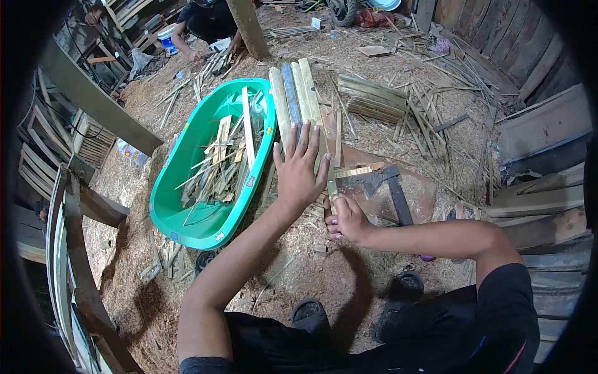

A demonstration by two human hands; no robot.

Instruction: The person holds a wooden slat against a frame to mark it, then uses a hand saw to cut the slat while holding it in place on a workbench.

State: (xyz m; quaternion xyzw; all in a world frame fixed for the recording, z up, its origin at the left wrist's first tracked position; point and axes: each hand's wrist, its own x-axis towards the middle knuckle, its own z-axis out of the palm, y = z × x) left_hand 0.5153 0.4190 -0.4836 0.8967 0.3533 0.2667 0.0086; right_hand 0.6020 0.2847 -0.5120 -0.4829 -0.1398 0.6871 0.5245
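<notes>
Several pale wooden slats (313, 93) lie side by side in front of me, with one grey-blue slat (291, 93) among them. My left hand (299, 165) rests palm down across their near ends, fingers spread. Just to its right, my right hand (349, 218) is closed around the near end of a narrow wooden slat (332, 186). Part of that slat is hidden by my fingers. Beside my right hand, a dark L-shaped piece (393, 193) lies on a brown board (420, 190).
A green plastic tub (163, 206) with wood offcuts (218, 156) stands left of my hands. A stack of slats (374, 98) lies ahead right. Another person (208, 22) crouches beyond the tub, near a wooden post (248, 28). Shavings and loose strips cover the floor.
</notes>
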